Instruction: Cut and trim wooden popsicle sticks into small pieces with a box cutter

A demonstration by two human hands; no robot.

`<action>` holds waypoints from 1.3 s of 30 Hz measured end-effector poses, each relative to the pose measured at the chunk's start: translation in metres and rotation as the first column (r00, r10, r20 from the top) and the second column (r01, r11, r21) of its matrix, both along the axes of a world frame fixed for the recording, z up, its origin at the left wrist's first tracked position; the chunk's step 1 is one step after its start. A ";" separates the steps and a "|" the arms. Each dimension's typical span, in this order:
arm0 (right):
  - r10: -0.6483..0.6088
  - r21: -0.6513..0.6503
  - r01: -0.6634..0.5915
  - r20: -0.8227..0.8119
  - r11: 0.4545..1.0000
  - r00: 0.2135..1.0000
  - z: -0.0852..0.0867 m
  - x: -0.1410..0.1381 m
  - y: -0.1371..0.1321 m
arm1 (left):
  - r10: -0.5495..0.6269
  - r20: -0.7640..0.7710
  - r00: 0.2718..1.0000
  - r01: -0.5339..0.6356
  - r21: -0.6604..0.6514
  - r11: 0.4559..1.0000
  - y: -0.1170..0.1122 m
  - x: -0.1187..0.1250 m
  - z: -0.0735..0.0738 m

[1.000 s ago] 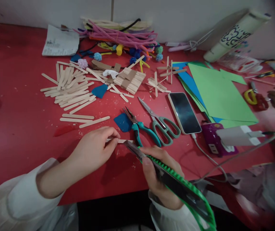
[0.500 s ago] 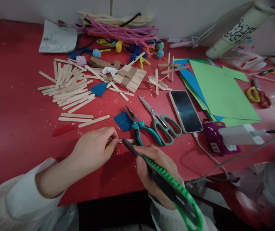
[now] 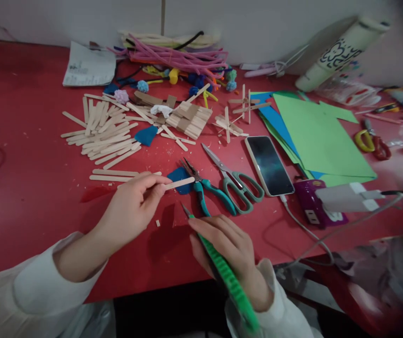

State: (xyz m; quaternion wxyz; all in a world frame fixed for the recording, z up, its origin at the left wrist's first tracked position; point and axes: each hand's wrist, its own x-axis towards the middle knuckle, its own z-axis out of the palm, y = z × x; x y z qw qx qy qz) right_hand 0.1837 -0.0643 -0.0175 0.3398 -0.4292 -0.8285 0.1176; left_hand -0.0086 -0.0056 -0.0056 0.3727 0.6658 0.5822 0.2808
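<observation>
My left hand (image 3: 133,209) pinches a short wooden craft stick (image 3: 179,183) and holds it lifted above the red table (image 3: 28,188), its free end over a blue paper scrap (image 3: 179,176). My right hand (image 3: 229,251) is wrapped round a green utility knife (image 3: 222,267) with its blade tip (image 3: 184,208) pointing up-left, just below the stick. A tiny cut-off wood piece (image 3: 158,223) lies on the table between my hands. Both sleeves are white.
Teal pliers (image 3: 205,188) and green-handled scissors (image 3: 238,180) lie just beyond my hands, then a phone (image 3: 269,165) on a cable, a purple power strip (image 3: 319,206), green and blue paper sheets (image 3: 317,136), a pile of craft sticks (image 3: 106,136) and pipe cleaners (image 3: 180,54).
My left hand has lifted the stick off the table and moved it up and away from the blade. The knife has turned and drawn back towards me; a small cut-off piece now lies on the table.
</observation>
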 end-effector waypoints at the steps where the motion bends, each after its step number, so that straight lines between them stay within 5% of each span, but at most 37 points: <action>1: 0.017 0.004 -0.017 0.086 1.000 0.996 0.000 0.001 0.001 | 0.029 0.051 0.998 -0.028 -0.017 0.999 0.001 0.000 0.000; 5: 0.043 0.084 -0.081 0.377 0.993 0.925 0.006 0.000 0.013 | 0.188 0.238 0.953 -0.162 -0.124 0.979 0.005 -0.001 -0.001; 9: 0.081 0.113 -0.162 0.521 0.980 0.849 0.011 -0.004 0.035 | 0.210 0.391 0.896 -0.153 -0.172 0.973 0.008 -0.002 -0.003; 17: -0.199 0.008 0.236 0.565 0.972 0.801 0.017 0.009 0.055 | 0.214 0.387 0.897 -0.159 -0.171 0.972 0.006 0.008 0.003; 24: -0.139 -0.126 0.254 0.573 0.959 0.808 0.012 0.004 0.056 | 0.242 0.439 0.866 -0.172 -0.193 0.966 0.009 0.018 0.019; 28: -0.185 -0.235 0.284 0.371 0.930 0.910 0.013 0.012 0.053 | 0.251 0.400 0.881 -0.206 -0.152 0.967 0.008 0.018 0.022; 31: -0.244 -0.448 0.198 -0.048 0.872 0.969 0.011 0.026 0.040 | 0.290 0.413 0.863 -0.257 -0.134 0.957 0.006 0.016 0.017; 33: -0.215 -0.547 -0.079 -0.453 0.834 0.865 0.007 0.033 0.026 | 0.306 0.409 0.860 -0.283 -0.117 0.952 0.005 0.015 0.015; 35: -0.186 -0.613 -0.413 -0.682 0.674 0.707 0.004 0.035 0.013 | 0.295 0.390 0.872 -0.286 -0.082 0.955 0.003 0.015 0.013; 37: -0.258 -0.631 -0.568 -0.757 0.529 0.601 0.001 0.030 0.002 | 0.258 0.371 0.892 -0.261 -0.043 0.964 0.000 0.016 0.011; 39: -0.320 -0.638 -0.629 -0.769 0.444 0.554 0.001 0.023 -0.002 | 0.213 0.359 0.909 -0.220 -0.020 0.975 -0.003 0.015 0.009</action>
